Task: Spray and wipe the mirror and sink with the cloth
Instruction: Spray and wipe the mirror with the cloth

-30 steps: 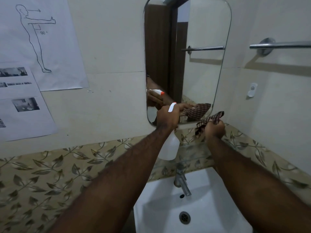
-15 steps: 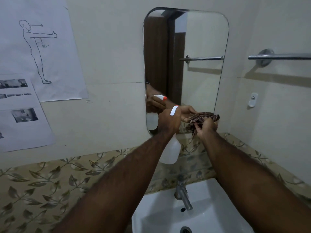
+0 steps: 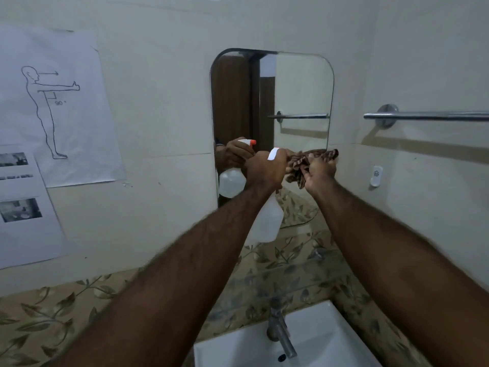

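A tall mirror [image 3: 299, 86] with rounded corners hangs on the cream wall, above a white sink [image 3: 317, 343] at the bottom of the view. My left hand [image 3: 266, 170] grips the trigger head of a white spray bottle [image 3: 266, 223], held up in front of the mirror's lower part. My right hand [image 3: 320, 172] is bunched on a brown checked cloth [image 3: 304, 161], close to the glass and touching my left hand's fingers. The mirror reflects the bottle's orange nozzle and both hands.
A metal tap [image 3: 280, 332] stands at the back of the sink. A metal towel rail [image 3: 428, 116] runs along the right wall, with a small white wall fitting [image 3: 376, 175] below it. Paper posters [image 3: 53, 107] are taped on the left. A leaf-pattern tile band [image 3: 53, 313] borders the sink.
Both hands rose up the lower part of the mirror. My right hand with the cloth moved left, up against my left hand. The view tilted upward, showing the whole mirror.
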